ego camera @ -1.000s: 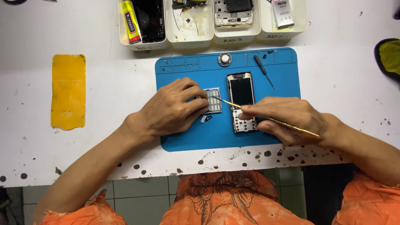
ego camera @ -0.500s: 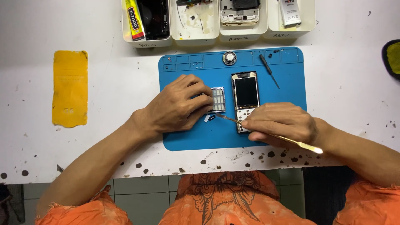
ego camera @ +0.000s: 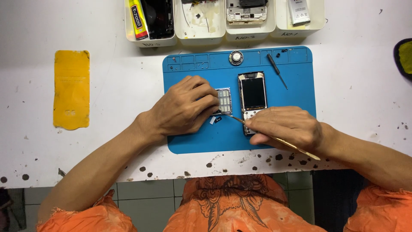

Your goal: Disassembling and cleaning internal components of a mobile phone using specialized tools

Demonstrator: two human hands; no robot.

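Note:
My left hand (ego camera: 182,107) rests on the blue work mat (ego camera: 292,94), its fingertips pressing a small keypad panel (ego camera: 224,100). My right hand (ego camera: 285,126) grips a thin brass-coloured pry tool (ego camera: 300,149); its tip points left to just below the keypad panel. An opened bar phone (ego camera: 253,92) with a dark screen lies upright between the hands, its lower part covered by my right fingers. A tiny white chip (ego camera: 213,120) lies on the mat under the tool tip.
A small screwdriver (ego camera: 277,70) and a round metal part (ego camera: 236,57) lie on the mat's top area. Several white bins (ego camera: 201,32) with phone parts and a glue tube (ego camera: 137,13) line the back. A yellow pad (ego camera: 71,88) lies left.
The tool tip has dropped from above the keypad panel to just below it. My right hand shifted slightly down and left over the phone's lower end. My left hand stayed put.

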